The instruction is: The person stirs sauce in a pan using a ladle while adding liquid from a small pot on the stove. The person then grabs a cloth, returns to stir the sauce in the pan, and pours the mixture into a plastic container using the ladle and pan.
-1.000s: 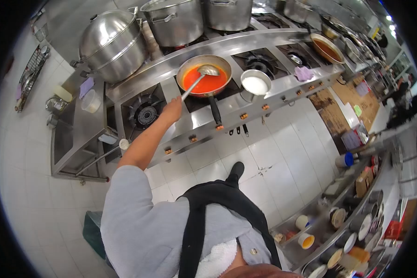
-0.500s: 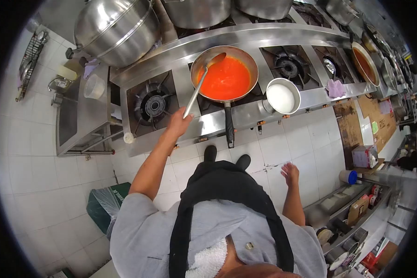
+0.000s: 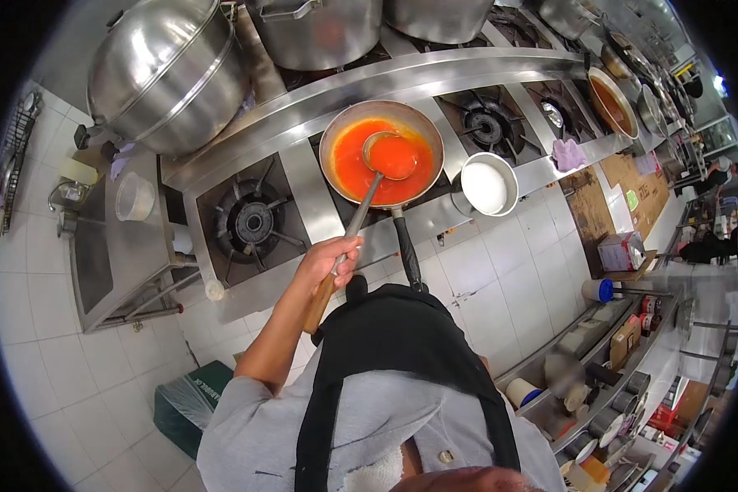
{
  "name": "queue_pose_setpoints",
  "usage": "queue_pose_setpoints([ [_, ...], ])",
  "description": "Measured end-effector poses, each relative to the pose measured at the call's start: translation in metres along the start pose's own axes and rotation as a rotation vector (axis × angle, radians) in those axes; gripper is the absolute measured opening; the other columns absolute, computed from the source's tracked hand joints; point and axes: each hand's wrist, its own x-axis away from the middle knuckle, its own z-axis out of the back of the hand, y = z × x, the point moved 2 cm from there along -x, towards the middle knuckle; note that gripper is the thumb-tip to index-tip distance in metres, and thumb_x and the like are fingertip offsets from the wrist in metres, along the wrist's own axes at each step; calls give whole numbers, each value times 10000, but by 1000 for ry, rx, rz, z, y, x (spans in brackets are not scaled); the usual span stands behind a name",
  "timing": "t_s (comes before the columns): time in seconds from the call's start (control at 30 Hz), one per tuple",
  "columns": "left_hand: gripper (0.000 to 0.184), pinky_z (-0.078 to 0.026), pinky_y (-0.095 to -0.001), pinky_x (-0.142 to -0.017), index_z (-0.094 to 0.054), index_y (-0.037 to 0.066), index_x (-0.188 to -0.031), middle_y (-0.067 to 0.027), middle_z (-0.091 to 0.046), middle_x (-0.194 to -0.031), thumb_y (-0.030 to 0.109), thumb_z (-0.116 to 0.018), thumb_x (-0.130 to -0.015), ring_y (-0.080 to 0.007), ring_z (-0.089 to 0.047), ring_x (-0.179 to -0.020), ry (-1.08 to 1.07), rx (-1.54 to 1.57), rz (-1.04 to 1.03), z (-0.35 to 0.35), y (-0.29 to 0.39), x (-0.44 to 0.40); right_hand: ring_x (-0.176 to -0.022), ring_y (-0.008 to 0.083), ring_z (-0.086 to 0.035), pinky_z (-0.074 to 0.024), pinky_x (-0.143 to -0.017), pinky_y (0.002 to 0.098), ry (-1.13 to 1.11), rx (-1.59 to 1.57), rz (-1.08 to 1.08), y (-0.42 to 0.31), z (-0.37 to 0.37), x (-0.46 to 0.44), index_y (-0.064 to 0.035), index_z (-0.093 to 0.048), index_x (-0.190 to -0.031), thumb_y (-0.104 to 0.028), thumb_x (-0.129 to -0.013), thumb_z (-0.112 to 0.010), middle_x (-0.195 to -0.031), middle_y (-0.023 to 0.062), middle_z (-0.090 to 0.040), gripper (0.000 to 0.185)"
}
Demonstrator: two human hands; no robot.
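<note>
My left hand is closed around the handle of a long ladle; the wooden end of the handle sticks out below my fist. The round bowl of the ladle sits in a frying pan, full of the orange-red sauce that covers the pan's bottom. This pan rests on a burner, its black handle pointing toward me. To its right, at the stove's front edge, stands a metal pot holding white liquid. My right hand is out of sight.
Another burner lies left of the pan. Large steel pots and a domed vessel stand behind. A purple cloth and a pan of brown-orange liquid are at the right. A green bin stands on the floor at left.
The ladle's bowl has gone from the pan's far edge to the middle and now holds sauce. My left hand grips it with its wooden end showing. My right hand has left view.
</note>
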Motion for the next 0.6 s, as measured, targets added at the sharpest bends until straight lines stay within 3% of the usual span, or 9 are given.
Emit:
queue_pose_setpoints([
  [0.07, 242, -328, -232, -344, -533, 5, -798, -13, -435, -547, 219, -593, -893, -89, -383, -385, 89, -148, -19, -3, 6, 9, -603, 159, -538, -402, -538, 329, 32, 16, -23, 9, -1, -5, -75, -579, -786, -240, -869, -586, -690, 37, -563, 185],
  [0.17, 268, -329, -228, -331, -508, 33, -741, -9, -445, -548, 235, -603, -891, -78, -398, -385, 167, -287, -100, -3, 15, 25, -561, 143, -505, -360, -506, 312, 57, 49, 2, 6, -11, -21, -73, -577, -732, -220, -864, -600, -643, 29, -542, 199],
  [0.27, 204, -351, -223, -310, -561, 3, -958, -2, -498, -622, 188, -606, -884, -61, -421, -386, 185, -391, -125, 10, 22, 34, -562, 143, -513, -351, -503, 301, -7, 98, 287, -21, -27, -30, -70, -581, -736, -212, -862, -599, -648, 28, -548, 190],
  [0.3, 194, -352, -222, -312, -559, 7, -947, 1, -494, -611, 185, -606, -884, -58, -421, -386, 228, -429, -167, 10, 25, 38, -590, 154, -543, -371, -522, 302, -44, 111, 439, -32, -31, -26, -69, -586, -777, -218, -863, -588, -684, 33, -568, 172],
  [0.37, 177, -355, -219, -315, -556, 14, -925, 8, -485, -588, 178, -605, -884, -52, -422, -385, 315, -504, -256, 7, 31, 44, -638, 177, -587, -406, -555, 313, -84, 36, 473, -64, -40, -13, -69, -587, -862, -225, -867, -568, -744, 42, -595, 157],
  [0.43, 174, -362, -218, -323, -565, 19, -930, 13, -487, -591, 182, -600, -877, -48, -434, -401, 359, -642, -277, 11, 34, 46, -675, 202, -617, -436, -581, 334, -84, -141, 229, -103, -53, 32, -71, -577, -953, -227, -871, -549, -791, 50, -608, 179],
  [0.47, 179, -364, -221, -324, -569, 22, -941, 11, -490, -594, 185, -601, -874, -50, -435, -404, 379, -692, -305, 11, 36, 46, -750, 213, -618, -475, -628, 378, -62, -19, 241, -114, -55, 37, -61, -552, -1036, -217, -875, -541, -877, 60, -604, 224],
  [0.57, 223, -407, -265, -400, -575, 22, -983, -25, -528, -602, 202, -613, -856, -95, -490, -455, 446, -848, -342, 11, 39, 42, -856, 239, -612, -498, -684, 418, -166, -628, 448, -121, -26, -5, -58, -546, -1075, -217, -881, -556, -976, 81, -580, 251],
  [0.6, 243, -429, -286, -437, -576, 21, -998, -42, -545, -605, 208, -619, -849, -117, -516, -479, 469, -900, -343, 12, 37, 40, -906, 252, -597, -505, -721, 422, 39, -803, 609, -137, 2, -30, -54, -509, -1206, -212, -887, -566, -1113, 101, -544, 360],
])
